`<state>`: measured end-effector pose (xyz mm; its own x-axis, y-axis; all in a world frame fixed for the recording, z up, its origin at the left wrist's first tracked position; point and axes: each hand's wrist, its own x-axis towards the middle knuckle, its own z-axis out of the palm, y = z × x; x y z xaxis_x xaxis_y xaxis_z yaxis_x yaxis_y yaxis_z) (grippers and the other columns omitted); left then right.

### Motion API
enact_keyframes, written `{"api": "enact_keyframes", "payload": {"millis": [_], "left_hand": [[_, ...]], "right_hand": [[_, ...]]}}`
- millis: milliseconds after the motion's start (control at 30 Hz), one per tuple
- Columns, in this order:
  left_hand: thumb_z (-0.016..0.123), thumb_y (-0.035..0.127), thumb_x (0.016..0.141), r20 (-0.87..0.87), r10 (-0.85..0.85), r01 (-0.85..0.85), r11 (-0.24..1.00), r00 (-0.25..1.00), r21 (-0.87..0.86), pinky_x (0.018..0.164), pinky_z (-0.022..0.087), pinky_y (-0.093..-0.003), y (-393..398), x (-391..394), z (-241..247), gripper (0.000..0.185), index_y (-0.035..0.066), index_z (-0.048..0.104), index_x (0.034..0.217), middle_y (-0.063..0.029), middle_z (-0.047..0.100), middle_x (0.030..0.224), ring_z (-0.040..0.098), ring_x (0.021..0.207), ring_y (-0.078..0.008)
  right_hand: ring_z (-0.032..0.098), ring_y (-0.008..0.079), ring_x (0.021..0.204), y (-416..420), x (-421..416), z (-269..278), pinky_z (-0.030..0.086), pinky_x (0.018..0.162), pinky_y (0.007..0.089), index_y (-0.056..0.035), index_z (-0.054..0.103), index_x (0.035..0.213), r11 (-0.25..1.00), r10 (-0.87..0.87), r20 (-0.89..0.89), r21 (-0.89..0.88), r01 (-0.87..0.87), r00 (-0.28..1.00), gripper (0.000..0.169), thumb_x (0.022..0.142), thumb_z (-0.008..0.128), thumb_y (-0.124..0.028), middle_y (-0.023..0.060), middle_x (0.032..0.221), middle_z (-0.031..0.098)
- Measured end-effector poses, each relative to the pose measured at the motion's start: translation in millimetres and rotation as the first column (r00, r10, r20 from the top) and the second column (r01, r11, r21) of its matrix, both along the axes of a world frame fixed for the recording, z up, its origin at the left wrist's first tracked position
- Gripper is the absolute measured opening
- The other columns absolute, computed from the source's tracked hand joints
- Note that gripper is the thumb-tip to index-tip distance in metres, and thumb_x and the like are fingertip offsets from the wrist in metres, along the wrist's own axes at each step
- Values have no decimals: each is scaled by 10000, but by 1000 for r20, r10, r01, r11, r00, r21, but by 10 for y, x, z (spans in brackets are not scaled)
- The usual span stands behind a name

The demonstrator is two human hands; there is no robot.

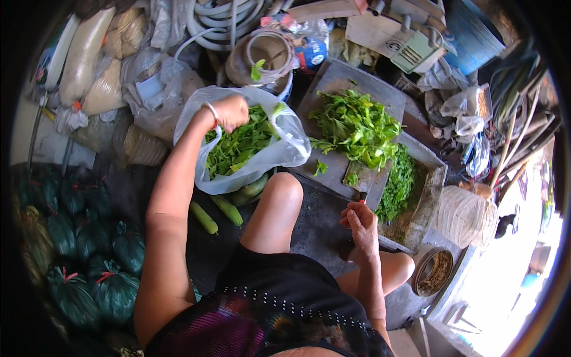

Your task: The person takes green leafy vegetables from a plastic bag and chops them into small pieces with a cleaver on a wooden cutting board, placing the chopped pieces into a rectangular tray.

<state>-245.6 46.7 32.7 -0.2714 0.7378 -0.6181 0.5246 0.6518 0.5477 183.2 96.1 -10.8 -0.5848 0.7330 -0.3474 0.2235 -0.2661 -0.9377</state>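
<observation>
My left hand (pixel 233 112) is over the mouth of a translucent plastic bag (pixel 292 154) filled with cut leafy greens (pixel 241 147). Its fingers curl downward, and their undersides are hidden, so I cannot see whether anything is in them. My right hand (pixel 362 225) is closed around the red end of a knife's handle. The knife's blade (pixel 357 175) lies flat on a dark board (pixel 312 167), its far part covered by a heap of leafy greens (pixel 359 127). A loose leaf (pixel 320 168) lies on the board left of the blade.
Beside the board, a worn trough (pixel 432 183) holds finely chopped greens (pixel 397 183). Long green gourds (pixel 205 217) lie on the floor below the bag. Dark green tied bags (pixel 116 285) crowd the left. A clay jar (pixel 270 49) and coiled hose (pixel 218 18) stand behind.
</observation>
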Motion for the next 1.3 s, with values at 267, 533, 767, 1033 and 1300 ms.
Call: {"api": "enact_keyframes", "payload": {"millis": [267,533,767,1033,1300], "left_hand": [[835,314,430,-659,76,-285,934,748,-215,1032,216,-426,-398,17,-1389,1283,122,-18,1370,-255,26,1388,93,1265,-453],[789,208,490,-469,160,-209,977,869,-54,912,381,-428,-489,-224,-2129,1095,123,119,1352,-203,365,1206,385,1118,-358],[733,106,558,-655,283,-91,946,700,312,811,439,-462,-480,-44,-2057,785,132,339,1237,-182,355,1179,414,1059,-380],[613,67,623,-598,146,-76,987,788,141,742,479,-409,-374,-399,-1928,390,83,579,1011,-194,556,962,565,869,-343],[635,138,590,-406,233,-59,916,884,397,738,466,-360,-570,-592,-884,429,72,608,1013,-199,613,837,596,795,-306]], "right_hand": [[560,109,630,-164,-183,-37,468,584,227,48,513,951,999,48,88,-7,-47,995,192,839,493,-106,72,775,574],[565,111,616,-185,-142,-278,462,564,221,52,516,972,995,56,217,-97,-36,975,204,834,492,-96,76,770,581],[562,107,613,-167,-343,-273,459,563,221,48,513,975,994,90,286,-83,-69,954,219,827,501,-113,67,763,578],[563,108,597,-168,-340,-221,458,560,223,43,515,965,995,104,308,-23,-102,946,213,821,502,-114,68,744,575],[565,116,621,-259,-496,-176,469,578,233,50,511,974,990,137,233,-48,-129,963,227,826,502,-122,71,762,576]]}}
